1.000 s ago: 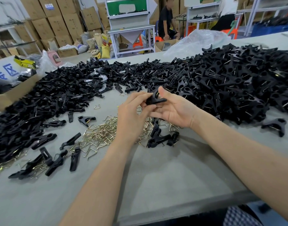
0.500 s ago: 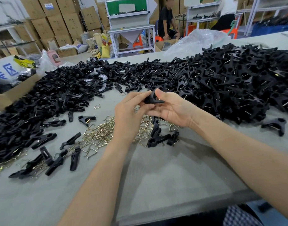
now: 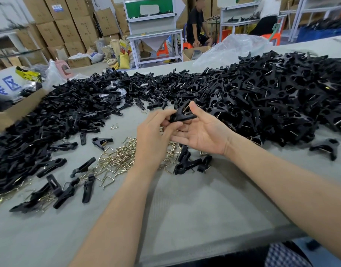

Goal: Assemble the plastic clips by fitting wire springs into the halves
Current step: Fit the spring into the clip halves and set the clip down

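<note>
A black plastic clip (image 3: 182,114) with a wire spring showing at its top is held above the table between both hands. My left hand (image 3: 153,140) pinches its left end with thumb and fingers. My right hand (image 3: 203,132) lies palm up under it, thumb pressed on the clip's right end. Below the hands lies a heap of brass-coloured wire springs (image 3: 117,160). Loose black clip halves (image 3: 50,122) are piled at the left. A large pile of assembled clips (image 3: 271,99) fills the right.
Three clips (image 3: 191,163) lie just under my right wrist, and single halves (image 3: 83,167) are scattered at the front left. A cardboard box (image 3: 15,110) stands at the far left, a clear plastic bag (image 3: 231,49) at the back. Two people sit behind the grey table (image 3: 185,209).
My right hand has opened out flatter under the clip, and the clip's wire spring now shows at its top. Both hands stay in much the same place.
</note>
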The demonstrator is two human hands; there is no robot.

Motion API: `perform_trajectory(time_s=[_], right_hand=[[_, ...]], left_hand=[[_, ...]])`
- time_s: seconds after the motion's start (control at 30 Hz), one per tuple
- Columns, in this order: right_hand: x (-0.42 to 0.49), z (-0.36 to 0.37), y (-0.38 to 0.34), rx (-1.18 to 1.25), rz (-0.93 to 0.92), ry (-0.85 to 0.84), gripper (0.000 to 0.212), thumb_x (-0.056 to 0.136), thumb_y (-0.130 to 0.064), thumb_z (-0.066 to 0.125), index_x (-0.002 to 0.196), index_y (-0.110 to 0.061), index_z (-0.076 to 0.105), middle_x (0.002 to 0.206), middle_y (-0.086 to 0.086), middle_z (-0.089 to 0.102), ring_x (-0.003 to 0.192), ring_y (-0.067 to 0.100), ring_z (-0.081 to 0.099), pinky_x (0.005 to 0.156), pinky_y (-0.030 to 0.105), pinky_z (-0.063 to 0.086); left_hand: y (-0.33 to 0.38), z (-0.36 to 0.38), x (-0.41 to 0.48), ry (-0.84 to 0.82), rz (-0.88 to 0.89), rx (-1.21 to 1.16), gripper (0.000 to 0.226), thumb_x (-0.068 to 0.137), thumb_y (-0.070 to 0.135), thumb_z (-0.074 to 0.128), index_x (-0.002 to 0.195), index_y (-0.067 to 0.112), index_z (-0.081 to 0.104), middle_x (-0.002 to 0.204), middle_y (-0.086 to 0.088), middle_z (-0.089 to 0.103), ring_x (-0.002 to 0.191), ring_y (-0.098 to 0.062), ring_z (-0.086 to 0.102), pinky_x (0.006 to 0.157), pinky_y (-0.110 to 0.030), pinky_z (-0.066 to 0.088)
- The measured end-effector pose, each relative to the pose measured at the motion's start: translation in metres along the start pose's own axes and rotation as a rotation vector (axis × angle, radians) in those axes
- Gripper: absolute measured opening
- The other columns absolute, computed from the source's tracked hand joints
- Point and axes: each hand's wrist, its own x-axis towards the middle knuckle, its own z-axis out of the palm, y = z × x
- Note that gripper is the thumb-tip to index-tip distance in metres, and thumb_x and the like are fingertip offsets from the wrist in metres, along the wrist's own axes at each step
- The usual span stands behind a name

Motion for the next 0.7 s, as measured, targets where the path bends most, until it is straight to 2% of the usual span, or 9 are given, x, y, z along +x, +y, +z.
perform_trajectory(time_s=[0.33, 0.53, 0.7], right_hand=[[-0.0014, -0.0043, -0.0005, 0.043, 0.043, -0.058, 0.054, 0.074, -0.035, 0.069, 0.109, 0.007, 0.067, 0.114, 0.023, 0.065, 0.108, 0.029, 0.064, 0.094, 0.041, 0.051], [0.0001, -0.004, 0.0016, 0.063, 0.041, -0.031, 0.073, 0.074, -0.051, 0.064, 0.115, 0.008, 0.059, 0.112, 0.02, 0.065, 0.108, 0.029, 0.063, 0.097, 0.043, 0.049], [0.0, -0.003, 0.0021, 0.027, 0.031, 0.008, 0.071, 0.077, -0.052, 0.058, 0.114, 0.008, 0.06, 0.113, 0.021, 0.064, 0.109, 0.029, 0.063, 0.096, 0.043, 0.05]], left_hand=[[-0.0024, -0.0011, 0.0003, -0.032, 0.007, 0.008, 0.024, 0.081, 0.012, 0.073, 0.105, 0.01, 0.069, 0.087, 0.005, 0.062, 0.077, 0.005, 0.05, 0.075, -0.003, 0.038], [-0.0018, 0.0, 0.0008, -0.01, 0.034, 0.012, 0.022, 0.081, 0.012, 0.073, 0.102, 0.011, 0.068, 0.083, 0.008, 0.058, 0.076, 0.003, 0.049, 0.074, -0.005, 0.038], [-0.0018, 0.0006, 0.0001, -0.018, 0.041, 0.008, 0.021, 0.08, 0.011, 0.074, 0.101, 0.011, 0.068, 0.078, 0.019, 0.051, 0.075, 0.005, 0.049, 0.074, -0.004, 0.037]])
